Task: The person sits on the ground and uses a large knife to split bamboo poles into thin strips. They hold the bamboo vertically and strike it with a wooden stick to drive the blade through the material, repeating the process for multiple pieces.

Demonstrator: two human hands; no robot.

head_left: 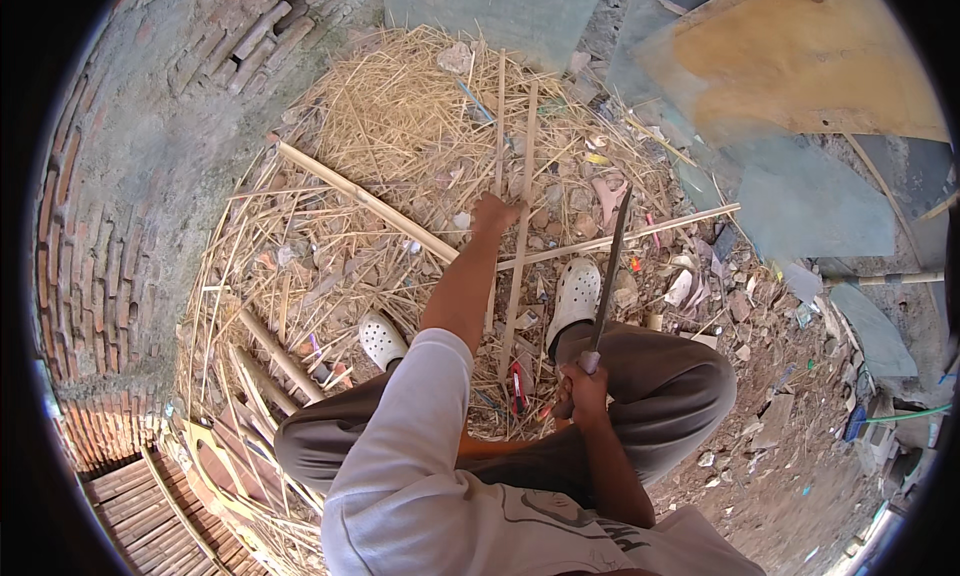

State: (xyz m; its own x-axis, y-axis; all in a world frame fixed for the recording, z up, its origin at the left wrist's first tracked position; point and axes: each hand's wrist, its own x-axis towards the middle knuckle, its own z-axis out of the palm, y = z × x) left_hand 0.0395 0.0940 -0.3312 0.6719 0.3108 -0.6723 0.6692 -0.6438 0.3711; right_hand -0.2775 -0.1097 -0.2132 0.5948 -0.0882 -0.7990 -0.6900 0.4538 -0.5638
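Observation:
My left hand reaches down to the ground, its fingers closed at a narrow bamboo strip that passes beneath it. Right beside that lies a second, longer bamboo strip, close to the fingertips. In my right hand is the handle of a machete, held near my right knee with its long dark blade pointing up and away. A bamboo pole slants in from the left toward my left forearm. To the right, a thin bamboo stick runs past the blade.
Straw and rubble cover the ground. A red cutter-like tool lies between my feet, which wear white clogs. A brick wall stands left. Grey sheets and a tan board lean at the right.

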